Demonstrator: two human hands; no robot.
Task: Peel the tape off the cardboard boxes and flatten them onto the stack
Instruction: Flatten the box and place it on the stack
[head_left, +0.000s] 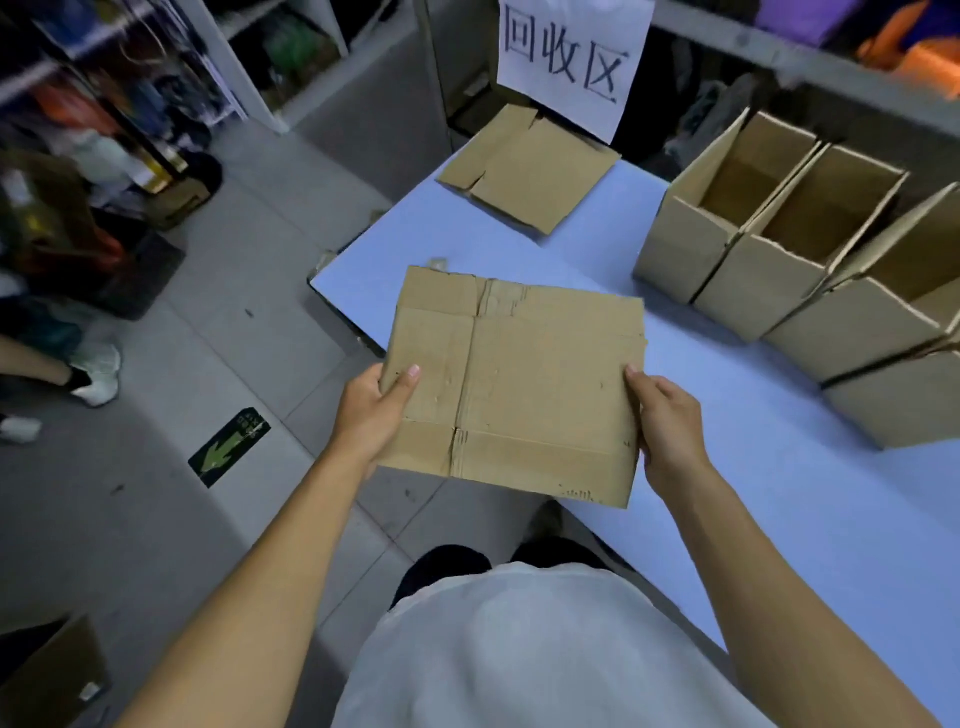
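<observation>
Head view, single frame. Flattened cardboard box (514, 384) held in the air above the near-left corner of the blue table (727, 467), roughly level, creases and torn flap edges visible on its upper face. Left hand (371, 410) grips the box's left edge, thumb lying on top, remaining fingers underneath and out of sight. Right hand (667, 426) grips the right edge in the same way, thumb on top, fingers curled under. Stack of flattened cardboard (530, 166) lies at the far end of the table, below a hanging paper sign (571, 57) with printed characters; how many sheets it contains cannot be told from this angle, possibly two. Row of open upright boxes (810, 249) stands along the right side of the table, touching one another, well apart from the held box. Green arrow marker (228, 447) on the tiled floor to the left.
</observation>
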